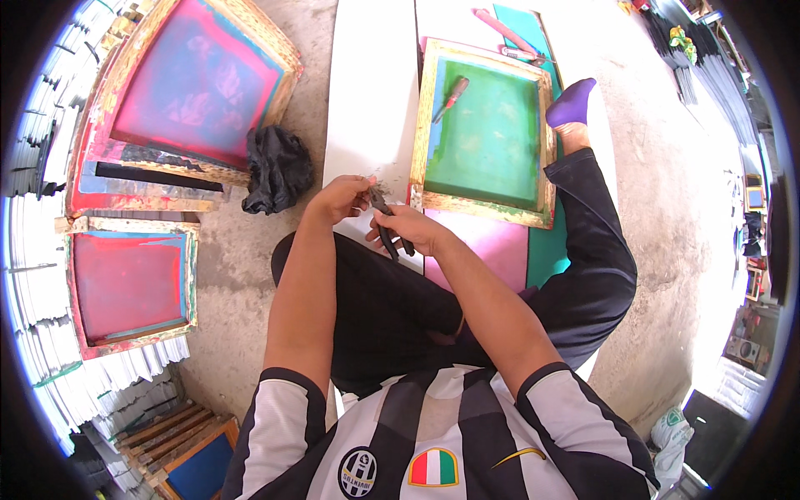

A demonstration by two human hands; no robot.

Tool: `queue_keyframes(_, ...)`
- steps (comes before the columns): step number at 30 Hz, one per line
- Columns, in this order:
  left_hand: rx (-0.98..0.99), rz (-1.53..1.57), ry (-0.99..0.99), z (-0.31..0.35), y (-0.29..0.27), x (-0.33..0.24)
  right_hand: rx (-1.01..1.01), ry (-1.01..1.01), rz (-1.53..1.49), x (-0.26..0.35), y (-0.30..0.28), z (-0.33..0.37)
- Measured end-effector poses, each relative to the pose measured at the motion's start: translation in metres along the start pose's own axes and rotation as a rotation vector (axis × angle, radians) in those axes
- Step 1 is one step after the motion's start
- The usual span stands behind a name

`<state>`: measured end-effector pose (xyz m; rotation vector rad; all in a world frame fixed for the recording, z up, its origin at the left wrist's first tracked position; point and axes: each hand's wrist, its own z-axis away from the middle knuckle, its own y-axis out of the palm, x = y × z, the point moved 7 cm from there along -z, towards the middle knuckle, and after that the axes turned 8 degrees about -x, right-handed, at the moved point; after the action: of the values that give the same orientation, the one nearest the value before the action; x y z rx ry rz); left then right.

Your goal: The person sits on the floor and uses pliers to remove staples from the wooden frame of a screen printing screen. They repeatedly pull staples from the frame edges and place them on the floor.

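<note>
My right hand (408, 228) is wrapped round the dark handles of a pair of pliers (380, 202), whose jaws point up and left. The fingers of my left hand (343, 198) are pinched together close beside the jaws. Whatever they hold is too small to name. Several tiny dark bits (387, 177) lie on the white board (367, 92) just beyond the jaws. To the right, a wooden-framed screen (486, 133) with green mesh lies flat, and a screwdriver (451, 100) rests on it.
A pink roll-like tool (507, 30) and a small metal tool (523, 54) lie beyond the green screen. At left are a pink-and-blue screen (200, 87), a crumpled black bag (277, 169) and a red screen (129, 283). Paper stacks (46, 333) line the left side. My foot (572, 103) lies right.
</note>
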<state>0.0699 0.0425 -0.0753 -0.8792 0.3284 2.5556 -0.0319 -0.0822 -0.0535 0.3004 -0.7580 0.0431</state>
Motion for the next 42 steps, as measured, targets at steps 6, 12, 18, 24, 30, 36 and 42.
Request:
queue_keyframes(6,-0.458,-0.381,0.104,-0.015,-0.033,0.006,0.002,0.041,0.083,-0.001,0.002,0.006)
queue_keyframes(12,-0.758,-0.873,0.198,0.003,-0.021,-0.018,-0.242,-0.009,0.217,-0.013,-0.047,0.042)
queue_keyframes(18,-0.791,-1.011,0.171,0.023,0.008,-0.037,-0.467,0.056,0.842,-0.013,-0.103,0.067)
queue_keyframes(24,-0.739,-1.057,0.107,0.026,0.013,-0.033,-0.496,0.155,1.057,0.008,-0.098,0.075)
queue_keyframes(30,-0.733,-1.048,0.098,0.025,0.011,-0.028,-0.492,0.213,1.101,0.017,-0.096,0.065)
queue_keyframes(36,-0.69,-1.027,0.091,0.021,0.012,-0.027,-0.527,0.213,1.093,0.015,-0.095,0.058)
queue_keyframes(42,-0.674,-1.029,0.076,0.013,0.01,-0.022,-0.631,0.064,1.107,0.002,-0.096,0.052)
